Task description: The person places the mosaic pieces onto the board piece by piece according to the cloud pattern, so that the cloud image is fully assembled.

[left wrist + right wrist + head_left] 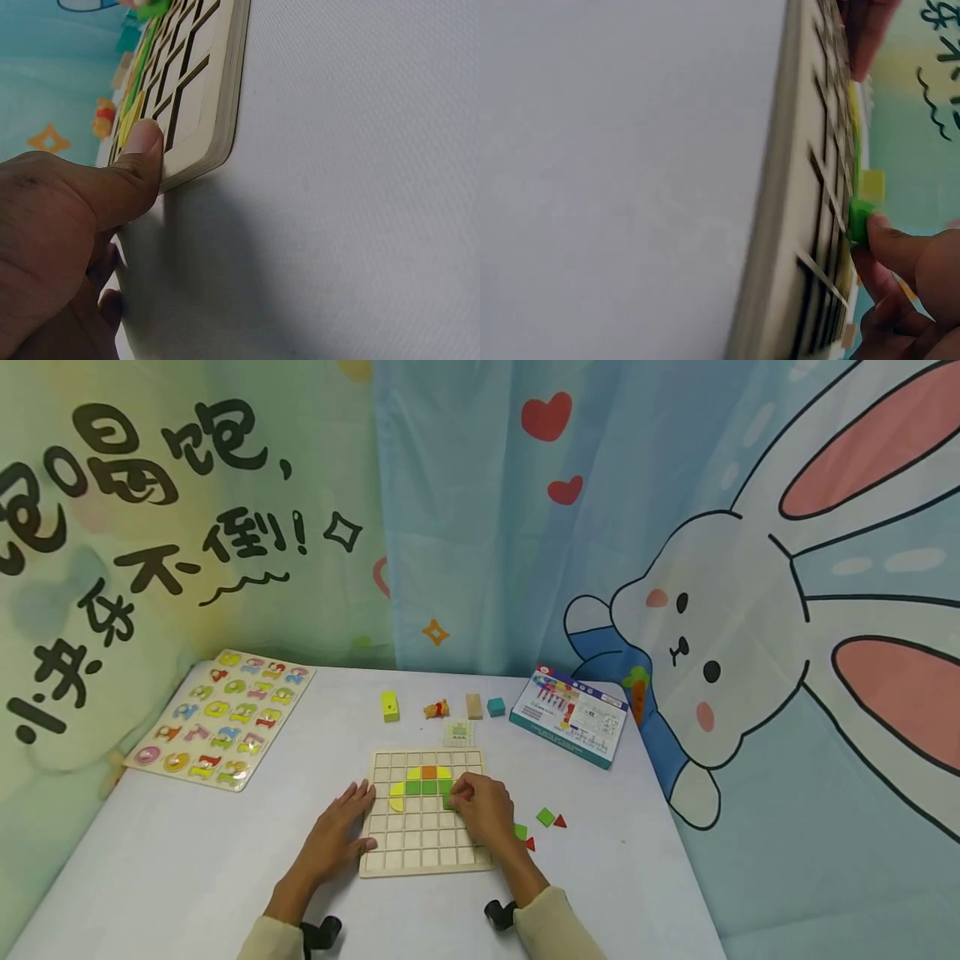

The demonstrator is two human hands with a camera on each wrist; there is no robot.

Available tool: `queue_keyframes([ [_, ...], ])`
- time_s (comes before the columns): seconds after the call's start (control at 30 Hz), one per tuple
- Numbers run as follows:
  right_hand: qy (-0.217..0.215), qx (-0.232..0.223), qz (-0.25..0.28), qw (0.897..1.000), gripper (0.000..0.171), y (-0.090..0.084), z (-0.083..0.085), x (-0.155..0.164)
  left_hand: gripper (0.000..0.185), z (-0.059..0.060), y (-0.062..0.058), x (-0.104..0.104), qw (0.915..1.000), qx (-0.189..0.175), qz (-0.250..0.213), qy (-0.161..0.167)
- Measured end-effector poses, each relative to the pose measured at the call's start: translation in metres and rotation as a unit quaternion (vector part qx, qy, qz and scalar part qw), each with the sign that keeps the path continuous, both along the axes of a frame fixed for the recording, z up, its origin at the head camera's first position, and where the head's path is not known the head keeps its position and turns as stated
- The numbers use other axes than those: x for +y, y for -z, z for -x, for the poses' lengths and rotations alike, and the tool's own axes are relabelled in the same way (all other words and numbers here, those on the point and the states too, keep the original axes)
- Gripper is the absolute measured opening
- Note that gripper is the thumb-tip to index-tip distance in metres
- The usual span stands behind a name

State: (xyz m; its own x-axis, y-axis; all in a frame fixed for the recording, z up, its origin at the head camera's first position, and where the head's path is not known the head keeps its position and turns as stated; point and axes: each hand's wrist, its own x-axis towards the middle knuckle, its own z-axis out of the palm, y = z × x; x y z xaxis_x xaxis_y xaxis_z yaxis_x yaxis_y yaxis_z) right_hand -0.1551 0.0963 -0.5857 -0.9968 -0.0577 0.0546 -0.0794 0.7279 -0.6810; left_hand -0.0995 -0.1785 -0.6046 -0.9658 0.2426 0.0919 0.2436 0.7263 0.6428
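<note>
A wooden grid board (pixel 423 852) lies in the middle of the white table, with yellow, orange and green tiles (pixel 427 785) set in its upper rows. My left hand (pixel 358 817) lies flat beside the board's left edge, fingers straight. In the left wrist view its thumb (pixel 142 146) presses on the board's corner (pixel 202 112). My right hand (pixel 457 795) reaches over the board's right half and pinches a small green piece (pixel 448 802) above a cell. In the right wrist view the green piece (pixel 859 220) sits at the fingertips (pixel 900 247), just over the board (pixel 787 225).
Loose green and red pieces (pixel 545 816) lie right of the board. Behind it are a small pattern card (pixel 458 732), a yellow block (pixel 389 705), a toy figure (pixel 437 709), a wood block (pixel 474 706), a teal cube (pixel 496 707) and a printed box (pixel 570 716). A number puzzle (pixel 221 718) lies far left.
</note>
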Motion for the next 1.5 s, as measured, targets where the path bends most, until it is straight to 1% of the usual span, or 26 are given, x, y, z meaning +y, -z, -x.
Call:
queue_keyframes([
  [0.1, -0.003, -0.011, -0.019, 1.000, 0.015, 0.004, 0.003, -0.006, 0.089, 0.000, 0.000, 0.000, 1.0000, -0.003, -0.003, 0.002],
  [0.2, -0.002, -0.014, -0.028, 1.000, 0.017, 0.005, 0.005, -0.009, 0.088, 0.000, 0.000, 0.001, 1.0000, 0.004, -0.001, 0.002],
  [0.37, -0.002, -0.019, -0.032, 0.999, 0.015, 0.004, 0.006, -0.010, 0.088, 0.001, 0.002, 0.000, 0.9999, 0.010, 0.004, 0.000],
  [0.53, -0.024, -0.025, -0.027, 0.999, 0.010, 0.000, 0.006, -0.007, 0.088, 0.001, 0.003, -0.001, 1.0000, 0.005, 0.005, -0.001],
  [0.6, -0.032, -0.024, -0.018, 0.999, 0.012, -0.003, 0.004, -0.003, 0.088, 0.002, 0.003, -0.001, 1.0000, 0.007, 0.004, 0.000],
  [0.67, -0.030, -0.027, -0.001, 0.999, 0.015, -0.004, 0.001, 0.003, 0.087, 0.001, 0.003, 0.000, 1.0000, 0.008, 0.005, 0.001],
  [0.83, 0.009, -0.039, 0.061, 0.997, 0.024, -0.001, -0.012, 0.029, 0.087, 0.000, 0.003, 0.000, 0.9999, 0.011, 0.008, 0.003],
  [0.93, 0.045, -0.045, 0.069, 0.996, 0.028, 0.000, -0.022, 0.049, 0.088, 0.001, 0.003, 0.000, 0.9999, 0.013, 0.008, 0.003],
  [1.03, 0.083, -0.044, 0.037, 0.995, 0.032, 0.001, -0.030, 0.066, 0.088, 0.001, 0.003, 0.000, 0.9998, 0.016, 0.011, 0.003],
  [1.1, 0.101, -0.044, 0.009, 0.994, 0.033, 0.000, -0.035, 0.074, 0.088, 0.002, 0.003, -0.001, 0.9998, 0.015, 0.011, 0.002],
  [1.23, 0.111, -0.039, -0.041, 0.992, 0.029, 0.002, -0.043, 0.084, 0.089, 0.001, 0.002, 0.000, 0.9999, 0.016, 0.005, 0.001],
  [1.37, 0.111, -0.032, -0.058, 0.992, 0.022, 0.005, -0.045, 0.086, 0.089, 0.001, 0.002, 0.000, 0.9999, 0.012, 0.004, 0.001],
  [1.5, 0.117, -0.031, -0.053, 0.991, 0.026, 0.006, -0.046, 0.086, 0.089, 0.001, 0.002, 0.000, 0.9999, 0.008, 0.009, 0.001],
])
